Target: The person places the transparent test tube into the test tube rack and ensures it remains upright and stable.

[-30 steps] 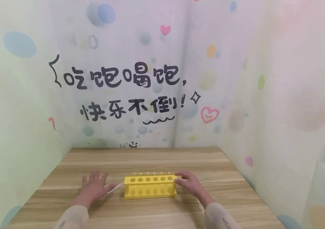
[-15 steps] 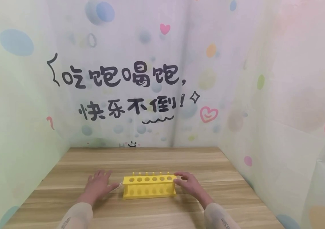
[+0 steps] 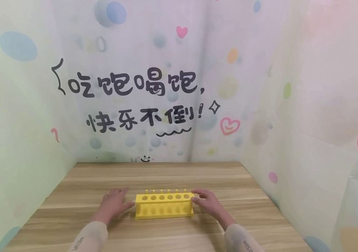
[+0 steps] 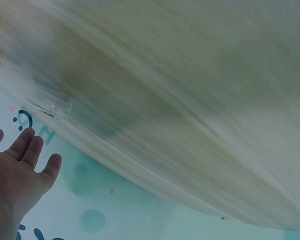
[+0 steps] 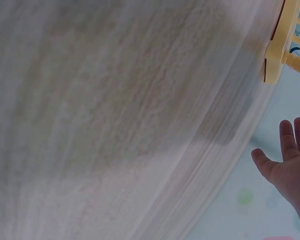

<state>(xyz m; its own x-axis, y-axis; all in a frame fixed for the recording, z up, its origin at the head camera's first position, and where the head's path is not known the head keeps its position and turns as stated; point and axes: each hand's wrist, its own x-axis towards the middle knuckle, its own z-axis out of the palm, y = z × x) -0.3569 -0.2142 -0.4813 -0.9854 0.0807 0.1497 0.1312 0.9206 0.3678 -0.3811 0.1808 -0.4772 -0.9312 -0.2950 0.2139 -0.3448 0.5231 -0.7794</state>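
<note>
A yellow test tube rack (image 3: pixel 164 206) stands upright on the table, its row of holes facing up and pegs along its back. The right hand (image 3: pixel 210 204) is at the rack's right end, thumb and forefinger at the top corner; in the right wrist view the fingers (image 5: pixel 288 137) look extended. Beside the rack's left end is the left hand (image 3: pixel 112 205), thumb towards the rack and fingers loosely spread. A clear tube (image 4: pixel 60 107) with a rounded end lies on the table near that hand. Only its tip shows in the head view, mostly hidden behind the left hand.
The wood-grain table (image 3: pixel 163 175) meets a patterned wall sheet (image 3: pixel 153 45) at the back. Similar sheets rise along the left and right sides of the table.
The left hand has moved right, towards the rack, and now covers most of the clear tube. The right hand stays at the rack's right end. The view has shifted slightly.
</note>
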